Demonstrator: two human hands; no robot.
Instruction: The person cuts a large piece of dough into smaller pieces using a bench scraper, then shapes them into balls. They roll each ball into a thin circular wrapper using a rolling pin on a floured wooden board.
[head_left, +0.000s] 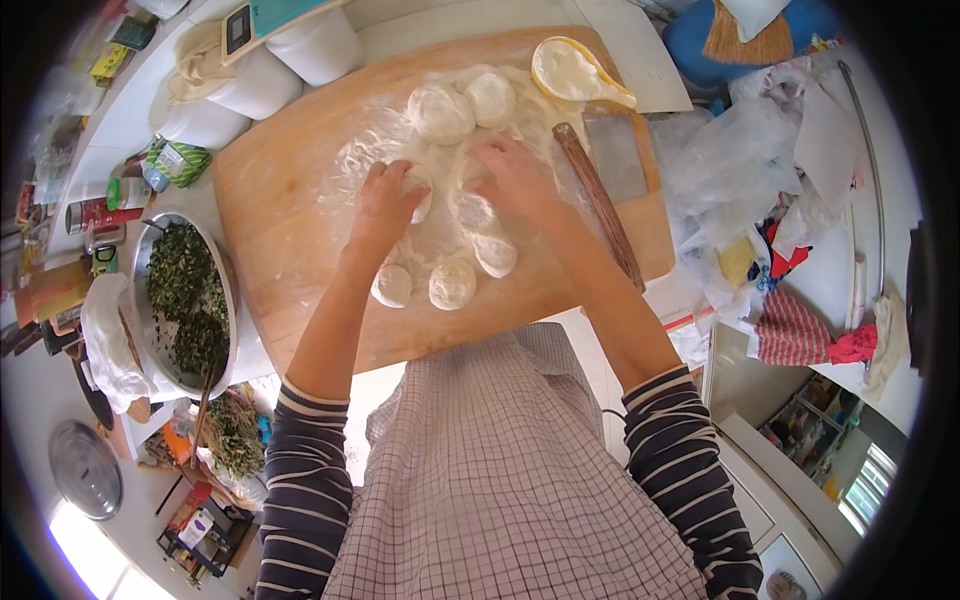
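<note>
My left hand (384, 210) curls around a small dough ball (419, 196) on the floured wooden board (292, 187). Slightly blurred, my right hand (517, 176) has its thumb and fingers around another dough piece (472, 171), partly hidden. Just below that hand lie a dough piece (472, 210) and an oval one (495, 253). Nearer to me are two round dough balls, one on the left (391, 286) and one in the middle (452, 283). Two larger dough balls (441, 112) (491, 97) touch each other beyond my hands. Loose flour dusts the board around them.
A wooden rolling pin (600, 206) and a dough scraper (616, 154) lie at the right. A yellow scoop of flour (574, 71) sits at the far right corner. Left of the board stands a metal bowl of chopped greens (184, 292). Plastic bags (735, 157) crowd the right side.
</note>
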